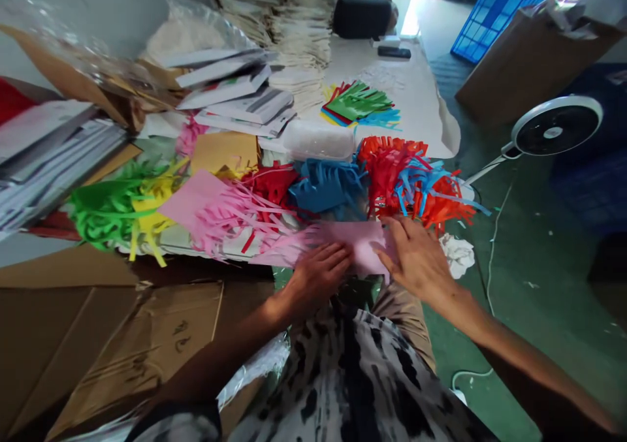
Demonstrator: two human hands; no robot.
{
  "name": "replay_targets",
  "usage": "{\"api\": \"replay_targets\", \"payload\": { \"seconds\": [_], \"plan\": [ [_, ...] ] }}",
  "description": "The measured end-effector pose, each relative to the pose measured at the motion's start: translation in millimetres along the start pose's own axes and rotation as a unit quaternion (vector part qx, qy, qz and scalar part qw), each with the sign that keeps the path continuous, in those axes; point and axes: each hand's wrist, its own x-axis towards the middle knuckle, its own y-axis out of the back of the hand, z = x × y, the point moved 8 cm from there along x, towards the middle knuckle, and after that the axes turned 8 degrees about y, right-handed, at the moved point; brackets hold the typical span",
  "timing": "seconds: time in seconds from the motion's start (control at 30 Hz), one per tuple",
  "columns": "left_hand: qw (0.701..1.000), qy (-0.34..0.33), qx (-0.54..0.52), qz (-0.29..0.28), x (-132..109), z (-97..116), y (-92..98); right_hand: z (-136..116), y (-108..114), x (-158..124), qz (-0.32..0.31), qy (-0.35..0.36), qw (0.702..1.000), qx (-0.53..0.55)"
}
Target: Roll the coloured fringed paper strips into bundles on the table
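A pink sheet [365, 246] with a fringed left end lies at the near edge of the table. My left hand [323, 271] rests on the sheet's middle, its fingers lying flat side by side. At the sheet's right end is my right hand [416, 256], thumb and fingers apart and touching the edge. Left of the sheet sits a pile of pink fringed paper [215, 210]. Behind my hands are blue fringed paper [326, 187], red fringed paper [386, 168] and light blue strips [424, 177].
Green fringed paper [105, 204] and yellow strips [151, 204] lie at the left. Behind are a clear plastic box [318, 140] and stacked packets [249, 106]. A fan [553, 130] stands at the right, and cardboard [161, 337] is at the lower left.
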Motion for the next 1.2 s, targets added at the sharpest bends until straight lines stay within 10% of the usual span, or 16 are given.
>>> {"api": "replay_targets", "payload": {
  "seconds": [0.13,0.43,0.7,1.2],
  "plan": [
    [1.000,-0.008,0.010,0.019,-1.4,8.6,12.1,-38.8,-14.5,-31.7,-0.010,0.179,0.983,-0.030],
    [0.999,0.029,-0.012,0.024,-4.2,11.2,30.0,-21.1,-35.1,-49.1,0.014,0.170,0.984,0.055],
    [0.978,0.184,-0.097,0.021,7.1,-23.4,37.0,6.5,-27.7,-27.4,0.035,-0.003,0.979,0.200],
    [0.944,0.325,0.039,-0.045,25.7,-52.1,27.0,6.9,-36.7,3.5,-0.070,-0.128,0.988,-0.043]
  ]
}}
